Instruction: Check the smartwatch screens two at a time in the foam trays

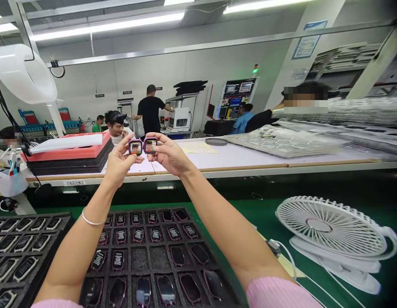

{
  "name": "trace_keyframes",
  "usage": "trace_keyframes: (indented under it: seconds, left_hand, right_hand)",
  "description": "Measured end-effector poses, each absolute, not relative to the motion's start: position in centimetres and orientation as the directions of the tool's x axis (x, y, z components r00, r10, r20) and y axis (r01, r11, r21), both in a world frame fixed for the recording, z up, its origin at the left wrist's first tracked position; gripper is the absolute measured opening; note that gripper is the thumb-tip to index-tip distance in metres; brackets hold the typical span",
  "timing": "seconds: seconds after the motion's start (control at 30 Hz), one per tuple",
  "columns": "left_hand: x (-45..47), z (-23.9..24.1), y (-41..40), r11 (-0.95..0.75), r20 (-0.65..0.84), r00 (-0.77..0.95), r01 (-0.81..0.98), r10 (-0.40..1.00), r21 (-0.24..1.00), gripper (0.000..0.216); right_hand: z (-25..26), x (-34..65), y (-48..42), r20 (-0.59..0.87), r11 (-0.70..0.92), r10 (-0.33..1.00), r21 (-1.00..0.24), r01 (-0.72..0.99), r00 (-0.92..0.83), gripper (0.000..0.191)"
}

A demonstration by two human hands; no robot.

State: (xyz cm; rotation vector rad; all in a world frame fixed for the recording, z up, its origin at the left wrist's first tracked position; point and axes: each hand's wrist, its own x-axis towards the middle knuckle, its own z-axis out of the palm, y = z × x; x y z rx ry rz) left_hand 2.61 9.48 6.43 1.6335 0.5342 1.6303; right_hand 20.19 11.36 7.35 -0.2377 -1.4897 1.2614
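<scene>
Two smartwatch bodies with purple-red cases are held up side by side above the far edge of the bench. My left hand (119,160) pinches the left smartwatch (135,147) by its edges. In my right hand (169,153) is the right smartwatch (150,146), a finger or thumb near its screen. Both screens are lit with a small colour picture, too small to read. Below my forearms lies a black foam tray (140,259) with several similar watches in its slots; two slots in its third row hold none. Some of those watches show white text, others are dark.
A second foam tray (68,226) of light-cased watches lies at left. A white fan (330,231) and cables are at right. Red and black foam sheets (70,149) and stacked plastic trays (291,139) stand on the raised shelf. Several people are beyond it.
</scene>
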Motion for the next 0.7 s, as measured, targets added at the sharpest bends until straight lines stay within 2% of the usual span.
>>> trace_keyframes:
  seconds: [0.13,0.37,0.7]
  left_hand:
    - [2.7,7.0,9.5,-0.645,0.672,0.089,-0.211,0.735,0.734,0.068]
    - [3.0,7.0,9.2,-0.652,0.675,0.057,-0.208,0.736,0.729,0.069]
    - [3.0,5.3,8.3,-0.667,0.685,0.043,-0.193,0.727,0.720,0.057]
  right_hand:
    - [7.7,20.5,11.2,0.611,0.448,0.699,-0.779,-0.439,-0.371,0.051]
    - [7.7,20.6,10.6,0.610,0.465,0.691,-0.786,-0.408,-0.388,0.053]
    - [6.0,20.7,9.6,0.592,0.445,0.697,-0.800,-0.403,-0.405,0.053]
